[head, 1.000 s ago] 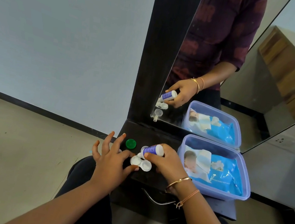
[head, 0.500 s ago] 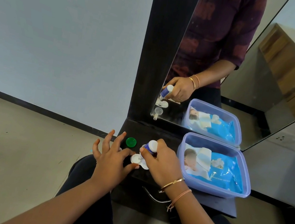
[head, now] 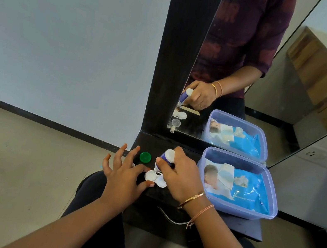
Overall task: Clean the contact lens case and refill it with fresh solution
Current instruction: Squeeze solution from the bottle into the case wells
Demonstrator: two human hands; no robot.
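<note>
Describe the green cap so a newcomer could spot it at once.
Find the dark shelf under the mirror. At its left end, past the fingertips of the left hand, lies the green cap: small, round, the only green thing.

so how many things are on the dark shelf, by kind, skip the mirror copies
solution bottle, held in the right hand: 1
lens case: 1
green cap: 1
plastic tub: 1
wipes pack: 1
total: 5
A white bit behind the left hand is too hidden to name, so it is not counted.
</note>
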